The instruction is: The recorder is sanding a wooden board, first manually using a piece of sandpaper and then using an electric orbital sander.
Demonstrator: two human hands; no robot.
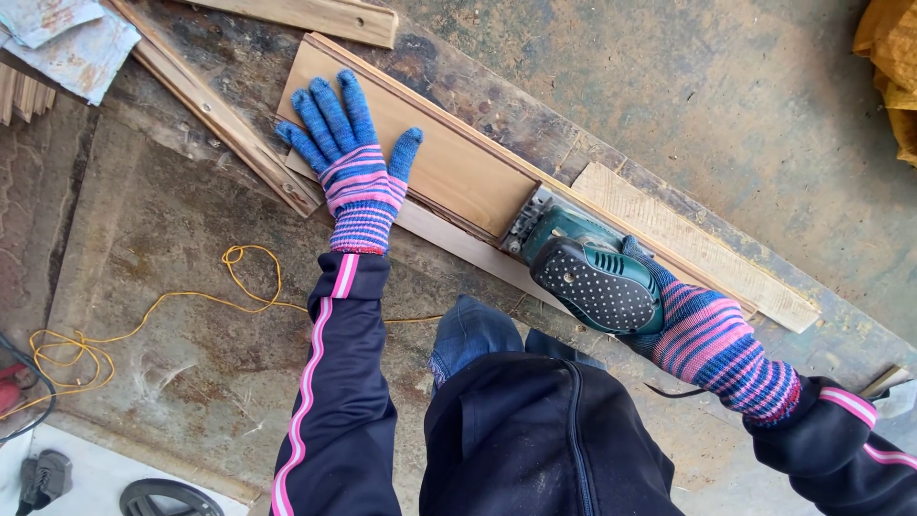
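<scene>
Two hands in blue-and-pink striped knit gloves work on a flat, pale brown rectangular wooden board (420, 143) that lies on a worn, stained grey worktop (191, 220). The left hand (351, 158) is spread open, fingers apart, pressed flat on the board's near-left end. The right hand (693, 330) is closed around the dotted black grip of a green electric sander (587, 268), whose front meets the board's right end. A long pale wooden strip (693, 247) lies just beyond the sander. A thin yellow cord (181, 298) loops across the worktop to the left.
</scene>
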